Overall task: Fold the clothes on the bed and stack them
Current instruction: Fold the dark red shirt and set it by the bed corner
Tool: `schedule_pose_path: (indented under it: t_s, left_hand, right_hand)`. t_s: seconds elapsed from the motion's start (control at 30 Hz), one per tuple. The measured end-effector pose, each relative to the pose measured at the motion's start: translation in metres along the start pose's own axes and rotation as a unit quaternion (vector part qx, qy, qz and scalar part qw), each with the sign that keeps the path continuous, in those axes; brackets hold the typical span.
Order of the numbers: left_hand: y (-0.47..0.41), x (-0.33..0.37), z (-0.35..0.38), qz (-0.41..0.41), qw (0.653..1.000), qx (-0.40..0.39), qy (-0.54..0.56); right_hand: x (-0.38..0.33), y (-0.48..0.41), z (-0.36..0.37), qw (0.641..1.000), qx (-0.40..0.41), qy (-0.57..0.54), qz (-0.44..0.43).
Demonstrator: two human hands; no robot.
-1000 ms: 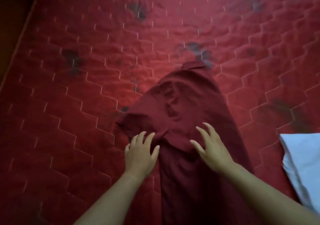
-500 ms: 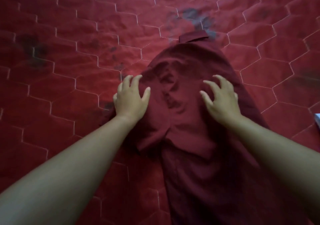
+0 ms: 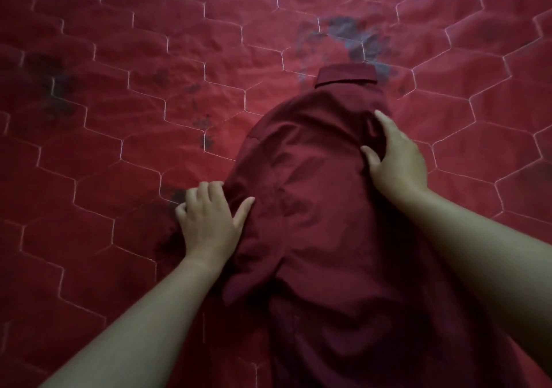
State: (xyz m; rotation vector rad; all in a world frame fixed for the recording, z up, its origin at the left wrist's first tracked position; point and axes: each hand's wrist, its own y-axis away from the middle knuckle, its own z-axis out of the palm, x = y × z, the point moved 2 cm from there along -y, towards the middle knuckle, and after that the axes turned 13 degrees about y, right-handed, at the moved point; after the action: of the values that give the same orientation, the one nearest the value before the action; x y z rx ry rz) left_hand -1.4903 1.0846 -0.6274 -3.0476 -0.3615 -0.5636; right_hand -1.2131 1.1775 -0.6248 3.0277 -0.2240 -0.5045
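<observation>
The maroon collared shirt [image 3: 322,196] was pressed by open, empty hands, left hand [image 3: 209,220] and right hand [image 3: 394,157]; creases were best smoothed outward before folding

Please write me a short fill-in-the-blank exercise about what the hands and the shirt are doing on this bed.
1. The shirt lies on a quilt stitched in a pattern of ______.
2. The shirt's collar points ______ from the person.
3. The right hand rests ______ on the shirt, fingers spread.
4. The left hand is at the shirt's ______ edge, its thumb on the cloth.

Missing words: hexagons; away; flat; left
</observation>
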Motion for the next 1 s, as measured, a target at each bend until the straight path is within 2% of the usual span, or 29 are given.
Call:
schedule_pose_path:
  t_s: [0.1, 0.2, 0.27, 0.37, 0.43, 0.53, 0.67, 0.87, 0.93, 1.0]
  left_hand:
    - [0.005, -0.015, -0.008, -0.036, 0.999, 0.006, 0.008]
    - [0.021, -0.033, -0.02, -0.081, 0.997, 0.009, 0.012]
    - [0.035, -0.039, -0.024, -0.109, 0.994, 0.001, 0.015]
    - [0.051, -0.038, -0.021, -0.146, 0.989, -0.012, 0.028]
    - [0.057, -0.036, -0.019, -0.155, 0.987, -0.016, 0.035]
    - [0.06, -0.031, -0.023, -0.154, 0.986, -0.014, 0.058]
    - [0.058, -0.014, -0.05, -0.132, 0.98, 0.017, 0.147]
    - [0.056, 0.068, -0.093, -0.05, 0.969, 0.062, 0.234]
    - [0.065, 0.111, -0.084, -0.018, 0.96, 0.033, 0.279]
    - [0.082, 0.154, -0.062, -0.003, 0.934, -0.106, 0.341]
  right_hand:
    - [-0.007, 0.005, -0.001, 0.997, 0.027, 0.071, 0.01]
    - [-0.015, 0.044, -0.002, 0.991, 0.076, 0.091, -0.061]
    - [-0.014, 0.086, 0.007, 0.989, 0.052, 0.086, -0.109]
    - [-0.001, 0.13, 0.023, 0.988, -0.029, 0.117, -0.101]
    - [0.006, 0.139, 0.027, 0.987, -0.052, 0.114, -0.1]
    - [0.009, 0.144, 0.018, 0.992, -0.041, 0.072, -0.091]
    - [0.024, 0.164, -0.003, 0.994, -0.05, 0.059, -0.071]
    - [0.068, 0.209, -0.042, 0.991, -0.114, 0.061, -0.033]
    - [0.084, 0.225, -0.056, 0.991, -0.126, 0.05, -0.021]
    - [0.101, 0.241, -0.066, 0.99, -0.134, 0.043, -0.012]
